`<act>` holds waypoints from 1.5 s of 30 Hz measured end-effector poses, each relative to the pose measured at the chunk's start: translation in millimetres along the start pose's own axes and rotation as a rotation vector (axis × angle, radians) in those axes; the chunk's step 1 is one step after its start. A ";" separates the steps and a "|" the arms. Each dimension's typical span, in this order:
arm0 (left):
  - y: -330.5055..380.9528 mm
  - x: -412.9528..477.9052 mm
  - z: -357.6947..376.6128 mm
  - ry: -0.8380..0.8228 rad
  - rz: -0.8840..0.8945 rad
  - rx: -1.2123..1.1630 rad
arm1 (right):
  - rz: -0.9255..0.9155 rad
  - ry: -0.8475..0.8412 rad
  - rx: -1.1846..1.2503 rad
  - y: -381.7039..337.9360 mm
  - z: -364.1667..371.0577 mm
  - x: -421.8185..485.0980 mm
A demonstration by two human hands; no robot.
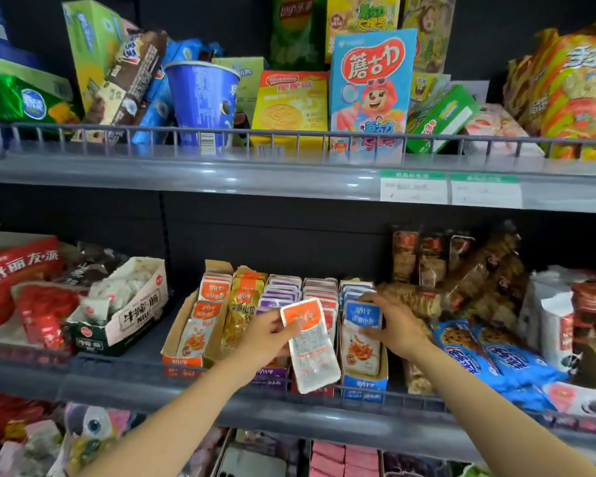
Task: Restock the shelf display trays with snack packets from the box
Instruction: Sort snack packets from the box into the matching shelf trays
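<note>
Shelving: a dark shop unit. The upper shelf [186, 173] carries biscuit boxes, a blue cup and crisp bags behind a wire rail.
Middle shelf: the middle shelf [324, 421] is where the work goes on, at about chest height to the person.
Display trays: five narrow card display trays [193, 339] stand side by side in the shelf's centre, open at the top. Each holds upright snack packets of one colour, which from left to right are orange, gold, purple, red and blue.
Neighbours: an open white carton [131, 315] of small sweets lies to the left, and blue biscuit packs [489, 356] lie to the right.
Supply box: it is not identifiable in this view.
Left hand: the left hand [269, 339] pinches an orange-topped packet [310, 342] near its upper left corner. The packet tilts, printed back towards the camera, in front of the purple and red trays. It is probably held out so that its colour can be matched to a tray.
Right hand: the right hand [393, 325] reaches over the blue tray [363, 385]. Its thumb and fingers curl round the top of the front blue-topped packet [362, 335], apparently to steady or straighten that row.
Progress: all five trays look well filled. The held packet is not yet placed, and the orange tray at the far left seems its likely home.
</note>
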State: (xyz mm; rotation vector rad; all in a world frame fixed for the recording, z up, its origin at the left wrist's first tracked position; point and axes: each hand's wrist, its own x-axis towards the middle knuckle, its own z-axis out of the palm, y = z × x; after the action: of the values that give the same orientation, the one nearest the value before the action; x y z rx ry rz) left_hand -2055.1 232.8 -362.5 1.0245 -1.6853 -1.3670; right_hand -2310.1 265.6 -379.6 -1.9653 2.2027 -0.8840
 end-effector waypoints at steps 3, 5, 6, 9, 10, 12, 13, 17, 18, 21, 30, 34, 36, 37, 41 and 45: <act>-0.6 -1.3 1.8 -0.020 -0.015 -0.029 | 0.018 -0.053 -0.108 -1.9 -0.2 -3.3; -0.9 -3.8 0.9 -0.020 0.000 -0.001 | 0.030 -0.072 -0.155 -4.0 -1.1 -5.4; -1.1 -5.6 -0.2 -0.013 0.017 0.019 | 0.031 -0.057 -0.164 -7.4 -2.3 -7.3; 0.2 -9.9 -4.4 0.015 0.060 0.041 | -0.021 0.136 -0.028 -23.9 -5.1 -13.5; 1.6 -12.0 -5.8 0.022 0.074 0.041 | -0.061 0.218 0.069 -34.2 -5.3 -17.6; 4.4 -16.0 -9.4 0.038 0.098 0.024 | -0.103 0.276 0.321 -64.0 -6.8 -28.3; 6.4 -18.9 -11.6 0.046 0.111 0.023 | -0.090 0.235 0.460 -81.4 -6.7 -34.8; 12.1 -32.3 -27.5 0.114 0.161 0.014 | 0.072 -0.090 0.880 -134.5 7.6 -51.2; 13.0 -35.7 -33.5 0.132 0.163 -0.008 | 0.096 -0.147 0.929 -143.1 11.0 -53.2; 10.9 -45.6 -55.1 0.184 0.176 -0.071 | 0.068 -0.176 0.990 -166.8 20.1 -56.9; -4.0 -95.5 -104.3 0.003 0.198 0.105 | 0.054 -0.141 1.095 -236.5 57.1 -51.4; -14.6 -96.1 -129.4 0.015 -0.018 -0.107 | 0.037 -0.174 0.959 -253.7 74.6 -49.8; -23.3 -97.9 -144.7 0.006 -0.044 -0.151 | 0.000 -0.127 0.852 -258.3 76.3 -46.7; -28.3 -99.4 -151.8 -0.003 -0.037 -0.157 | -0.004 -0.127 0.833 -260.6 76.1 -44.8; -44.1 -100.5 -171.0 0.053 -0.020 -0.188 | 0.002 -0.246 0.898 -272.9 76.6 -38.4; -54.3 -96.5 -181.4 0.131 0.022 -0.212 | 0.086 -0.363 1.065 -278.9 84.0 -29.0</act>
State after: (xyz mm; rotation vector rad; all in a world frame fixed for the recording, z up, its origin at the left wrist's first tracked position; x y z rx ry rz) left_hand -1844.4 240.0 -389.5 0.9487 -1.4191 -1.3991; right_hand -2021.2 254.9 -334.1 -1.3256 1.1692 -1.1994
